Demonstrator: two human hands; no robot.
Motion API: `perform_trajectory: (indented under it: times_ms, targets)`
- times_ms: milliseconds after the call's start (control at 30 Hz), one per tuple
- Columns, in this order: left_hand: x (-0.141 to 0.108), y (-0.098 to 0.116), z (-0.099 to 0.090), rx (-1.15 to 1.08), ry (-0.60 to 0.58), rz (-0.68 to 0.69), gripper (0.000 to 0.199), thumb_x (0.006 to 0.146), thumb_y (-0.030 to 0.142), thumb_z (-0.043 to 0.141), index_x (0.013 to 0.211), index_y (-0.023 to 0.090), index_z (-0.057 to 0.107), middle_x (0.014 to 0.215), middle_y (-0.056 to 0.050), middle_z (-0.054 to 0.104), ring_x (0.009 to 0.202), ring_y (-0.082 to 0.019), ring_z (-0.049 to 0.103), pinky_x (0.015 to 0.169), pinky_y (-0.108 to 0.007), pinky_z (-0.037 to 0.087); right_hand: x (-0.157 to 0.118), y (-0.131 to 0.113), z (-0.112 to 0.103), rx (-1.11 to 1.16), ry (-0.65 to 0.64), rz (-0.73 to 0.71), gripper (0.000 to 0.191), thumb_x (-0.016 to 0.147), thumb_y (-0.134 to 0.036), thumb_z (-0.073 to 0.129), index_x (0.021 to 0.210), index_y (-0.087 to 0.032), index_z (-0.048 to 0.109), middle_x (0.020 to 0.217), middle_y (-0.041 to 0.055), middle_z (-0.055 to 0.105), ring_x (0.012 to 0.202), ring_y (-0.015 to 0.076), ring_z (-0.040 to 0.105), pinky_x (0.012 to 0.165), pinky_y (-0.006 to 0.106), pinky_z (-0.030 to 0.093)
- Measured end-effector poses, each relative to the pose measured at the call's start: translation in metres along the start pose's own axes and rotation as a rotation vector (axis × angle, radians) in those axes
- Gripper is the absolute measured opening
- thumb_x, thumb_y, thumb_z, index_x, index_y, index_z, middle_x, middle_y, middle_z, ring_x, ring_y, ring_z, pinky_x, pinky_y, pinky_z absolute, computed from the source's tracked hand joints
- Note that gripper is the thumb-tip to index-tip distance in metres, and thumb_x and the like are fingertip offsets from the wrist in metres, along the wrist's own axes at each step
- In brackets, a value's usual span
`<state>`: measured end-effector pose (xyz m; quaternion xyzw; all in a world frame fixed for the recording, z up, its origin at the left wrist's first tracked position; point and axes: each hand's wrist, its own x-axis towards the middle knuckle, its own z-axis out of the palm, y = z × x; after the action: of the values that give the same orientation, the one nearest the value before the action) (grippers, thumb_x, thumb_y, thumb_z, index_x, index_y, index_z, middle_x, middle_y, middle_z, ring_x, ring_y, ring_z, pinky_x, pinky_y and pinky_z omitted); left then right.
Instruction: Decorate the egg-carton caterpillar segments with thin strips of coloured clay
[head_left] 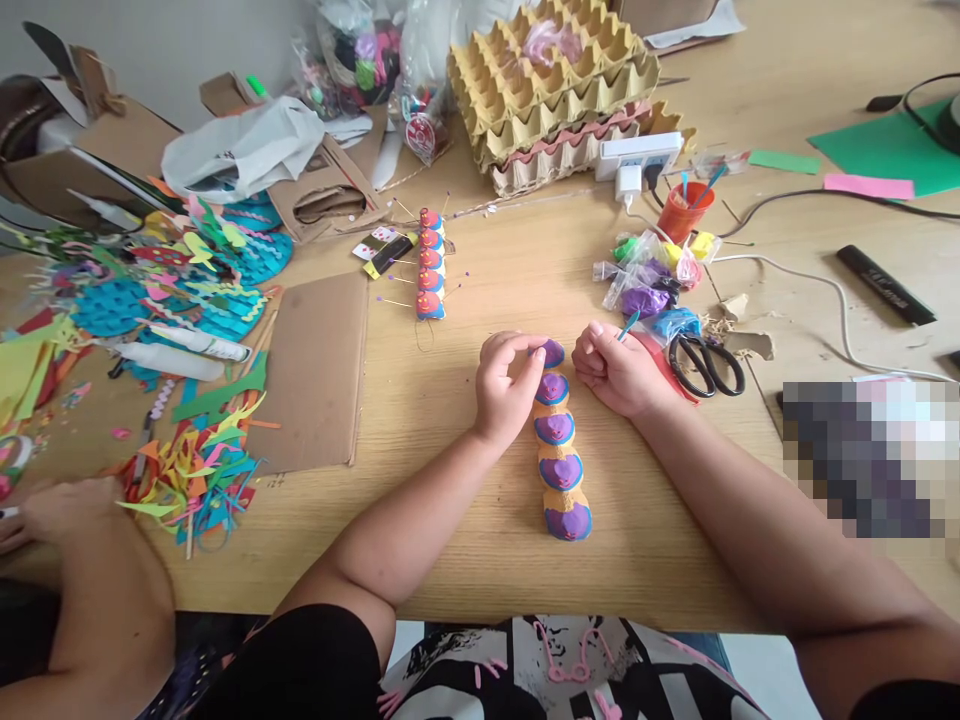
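A strip of egg carton cups (pixel 561 472), with purple and blue clay on the cups and tiny red faces, lies lengthwise on the table before me. My left hand (pixel 510 385) is at the strip's far end, thumb and forefinger brought together at the farthest cup; whatever is between them is too small to make out. Just right of that cup, my right hand (pixel 611 368) is closed around a thin blue modelling tool (pixel 628 325), whose tip pokes up from the fist. A finished-looking red and blue strip (pixel 430 262) with pin-like sticks at its sides stands farther back.
Black scissors (pixel 705 366) and bagged clay (pixel 646 300) lie right of my hands, near an orange cup (pixel 684 212). Stacked egg trays (pixel 555 90) and a power strip (pixel 640 150) stand behind. At left are cardboard (pixel 319 370), paper scraps (pixel 202 460) and another person's arm (pixel 105 570).
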<state>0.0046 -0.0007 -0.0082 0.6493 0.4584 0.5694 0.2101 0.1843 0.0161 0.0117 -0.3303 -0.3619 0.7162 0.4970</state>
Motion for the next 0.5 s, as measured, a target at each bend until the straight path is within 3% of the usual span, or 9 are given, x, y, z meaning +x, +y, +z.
perform_trajectory:
  times_ms: [200, 500]
  targets:
    - [0.0003, 0.0015, -0.0001, 0.011, 0.005, -0.018, 0.018, 0.105, 0.039, 0.066, 0.103, 0.024, 0.076, 0.105, -0.006, 0.081, 0.106, -0.02, 0.073, 0.106, -0.039, 0.057, -0.0016, -0.0034, 0.0026, 0.013, 0.03, 0.021, 0.057, 0.066, -0.053, 0.1, 0.073, -0.022, 0.053, 0.057, -0.0081, 0.033, 0.053, 0.0078, 0.025, 0.05, 0.026, 0.012]
    - [-0.0004, 0.0003, 0.0004, -0.015, 0.016, -0.015, 0.016, 0.104, 0.037, 0.067, 0.103, 0.024, 0.076, 0.105, -0.005, 0.08, 0.105, -0.02, 0.072, 0.105, -0.038, 0.056, -0.0003, 0.0002, 0.0011, -0.028, 0.009, -0.004, 0.064, 0.077, -0.066, 0.089, 0.057, -0.021, 0.047, 0.047, -0.0071, 0.029, 0.046, 0.0073, 0.025, 0.048, 0.028, 0.013]
